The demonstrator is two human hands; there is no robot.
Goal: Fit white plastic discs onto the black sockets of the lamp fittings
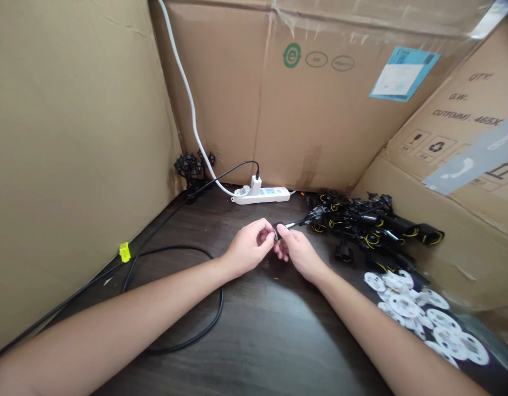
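My left hand (249,247) and my right hand (297,254) meet at the middle of the dark wood table (257,335). Their fingertips pinch a small black part (278,231), partly hidden by my fingers. A thin metal-tipped black lead (295,224) runs from that part to the right, towards a heap of black cable assemblies with yellow wire loops (361,225). My right hand is nearest that heap. Several white perforated discs (414,313) lie in a scatter at the lower right, beyond my right forearm.
Cardboard panels (311,99) wall the table's back and sides. A white power strip (261,195) holds a white charger (256,185) with a black cable. A black cable coil (175,297) lies left, near a yellow clip (124,252) and small black parts (194,168).
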